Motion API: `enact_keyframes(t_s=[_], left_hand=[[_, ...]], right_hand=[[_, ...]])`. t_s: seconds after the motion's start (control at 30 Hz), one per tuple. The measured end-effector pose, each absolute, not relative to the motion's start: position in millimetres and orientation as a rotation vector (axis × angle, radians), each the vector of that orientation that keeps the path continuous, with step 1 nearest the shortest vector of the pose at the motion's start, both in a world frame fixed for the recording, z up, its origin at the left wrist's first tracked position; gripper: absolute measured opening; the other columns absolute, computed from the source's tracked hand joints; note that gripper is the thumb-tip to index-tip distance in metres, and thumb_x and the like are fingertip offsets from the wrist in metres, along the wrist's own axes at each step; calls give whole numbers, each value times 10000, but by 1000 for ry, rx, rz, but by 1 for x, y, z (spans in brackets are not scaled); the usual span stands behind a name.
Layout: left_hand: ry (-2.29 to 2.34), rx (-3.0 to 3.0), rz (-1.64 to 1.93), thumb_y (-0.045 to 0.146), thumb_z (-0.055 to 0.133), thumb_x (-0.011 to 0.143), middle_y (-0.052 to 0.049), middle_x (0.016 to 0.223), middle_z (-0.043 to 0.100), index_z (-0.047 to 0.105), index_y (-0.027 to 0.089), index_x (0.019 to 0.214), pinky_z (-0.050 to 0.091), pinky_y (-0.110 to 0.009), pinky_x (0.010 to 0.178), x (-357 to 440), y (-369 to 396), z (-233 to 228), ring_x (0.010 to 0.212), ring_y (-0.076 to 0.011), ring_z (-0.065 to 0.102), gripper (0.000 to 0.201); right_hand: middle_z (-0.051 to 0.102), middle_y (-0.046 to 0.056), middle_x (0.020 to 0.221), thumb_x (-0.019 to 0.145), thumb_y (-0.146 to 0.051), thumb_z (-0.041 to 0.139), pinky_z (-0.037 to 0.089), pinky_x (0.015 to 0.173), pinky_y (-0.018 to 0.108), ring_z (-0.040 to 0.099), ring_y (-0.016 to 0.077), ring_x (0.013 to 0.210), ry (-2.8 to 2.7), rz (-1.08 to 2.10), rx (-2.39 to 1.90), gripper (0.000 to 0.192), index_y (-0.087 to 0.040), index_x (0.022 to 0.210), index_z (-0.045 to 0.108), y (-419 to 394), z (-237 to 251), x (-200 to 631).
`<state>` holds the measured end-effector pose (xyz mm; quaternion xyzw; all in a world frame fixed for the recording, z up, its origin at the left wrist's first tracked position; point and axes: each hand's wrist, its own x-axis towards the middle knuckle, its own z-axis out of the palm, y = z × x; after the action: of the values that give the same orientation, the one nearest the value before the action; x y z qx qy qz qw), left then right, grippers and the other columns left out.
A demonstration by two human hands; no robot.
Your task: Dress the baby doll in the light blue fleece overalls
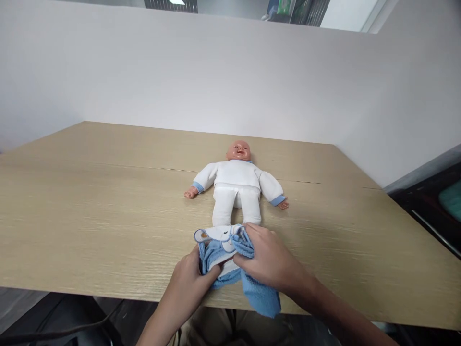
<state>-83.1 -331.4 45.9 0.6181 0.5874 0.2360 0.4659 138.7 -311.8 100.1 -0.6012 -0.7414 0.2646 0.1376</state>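
We see no readable writing. Our left hand (190, 276) and right hand (268, 259) both grip the blue baby garment (226, 252) at the tabletop's (90, 216) near edge, below the doll (236, 185).

The doll (236, 190) wears an all-white suit with light blue cuffs at both wrists and a trace of blue at the collar; its head and small hands are pinkish tan; the bunched garment (230, 262) at the near edge is sky blue terry, with a white panel edged in blue carrying small grey and brown marks; the table (90, 206) is pale oak with fine grain; the far wall (216, 72) is plain white.
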Motion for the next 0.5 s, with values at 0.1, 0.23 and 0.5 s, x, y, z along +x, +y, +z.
enact_keyframes(t_s=[0.1,0.23,0.5], left_hand=[[1510,1599,535,407,620,941,-136,1074,766,654,192,1061,499,-471,907,-83,-334,36,1031,-376,702,248],[1501,1671,649,405,658,917,-168,1119,721,632,208,902,506,-521,984,-85,-344,20,1128,-396,659,199],[1236,1578,928,350,569,1056,-154,1543,604,530,198,1489,433,-464,1208,-83,-349,1,1436,-312,567,460]], right_hand=[[753,138,1161,874,-303,669,449,853,410,707,347,1050,-2196,785,-1754,260,-193,1107,639,-313,93,131],[759,156,1240,896,-299,667,480,892,425,722,380,1125,-2212,829,-1747,470,-182,1348,608,-320,90,126],[779,45,1097,800,-182,721,502,878,337,723,262,1002,-1994,1002,-1426,406,-224,1197,649,-316,76,143]])
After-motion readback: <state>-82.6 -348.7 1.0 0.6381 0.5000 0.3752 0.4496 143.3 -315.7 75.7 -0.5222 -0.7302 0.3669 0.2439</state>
